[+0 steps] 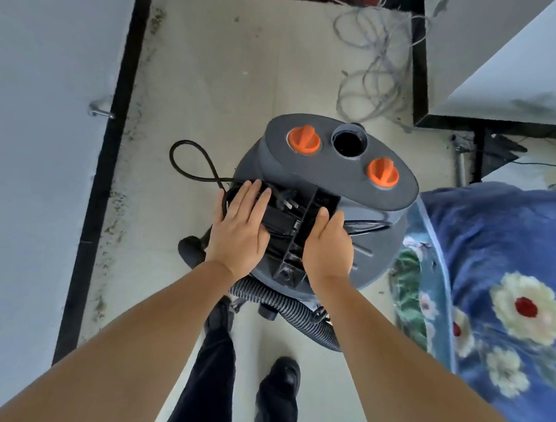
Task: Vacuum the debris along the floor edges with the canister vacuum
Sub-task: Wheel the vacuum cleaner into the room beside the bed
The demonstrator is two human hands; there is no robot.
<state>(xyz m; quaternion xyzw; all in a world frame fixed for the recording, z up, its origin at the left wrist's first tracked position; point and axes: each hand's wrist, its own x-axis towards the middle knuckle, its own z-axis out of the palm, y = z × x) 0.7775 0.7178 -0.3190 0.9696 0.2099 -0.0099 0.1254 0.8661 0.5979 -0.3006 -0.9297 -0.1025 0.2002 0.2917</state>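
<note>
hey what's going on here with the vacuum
A person stands over a grey canister vacuum with both hands on its top. The left hand lies flat, fingers straight, over the coiled black power cord and its plug; the right hand rests beside the black carry handle. The hose port on top is open, and the ribbed hose lies on the floor by the person's feet. Dark debris lines the left floor edge, so vacuuming appears not yet begun.

right hand (329,244) fingers hidden behind the vacuum's handle (297,239); hose (299,309) partly hidden.
</note>
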